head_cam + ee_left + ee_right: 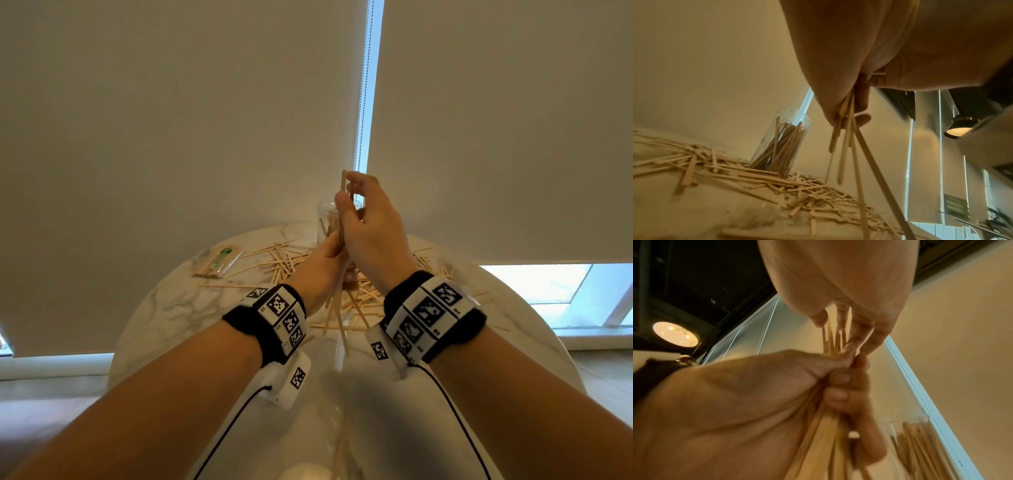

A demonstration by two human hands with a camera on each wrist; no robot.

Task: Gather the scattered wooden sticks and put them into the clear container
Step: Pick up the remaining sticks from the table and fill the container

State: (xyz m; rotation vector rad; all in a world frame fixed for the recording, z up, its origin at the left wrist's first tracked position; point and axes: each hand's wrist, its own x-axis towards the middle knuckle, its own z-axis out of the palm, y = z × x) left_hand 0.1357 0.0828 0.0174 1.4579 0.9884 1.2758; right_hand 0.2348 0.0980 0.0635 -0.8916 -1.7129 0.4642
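The left hand [322,265] is clenched around the middle of a loose bundle of thin pale wooden sticks [846,139], held upright above the round white marble tabletop [164,308]; its grip sits at mid-length, so the lower ends fan apart below the fist while the upper ends rise toward the right hand [368,222]; that hand pinches the top of the bundle, thumb and fingertips [859,335] closed on the stick ends, with 1 stick poking up past the others; judged from this, the 2 hands are squaring the sticks into a tight sheaf so they will pass through a narrow mouth.

The tall clear plastic cylindrical container [781,142] stands upright on the tabletop just behind the hands, already holding many sticks that lean against its wall; the bundle is held close to its open top but is not yet over or inside it.

Many more scattered sticks [284,262] lie criss-crossed around the container's base and under the hands, so the task looks only partly done; a clear plastic packet with a green label [219,260] lies at the far left of the tabletop, apart from the pile.

The splayed lower ends could catch on the rim unless they are drawn together first.
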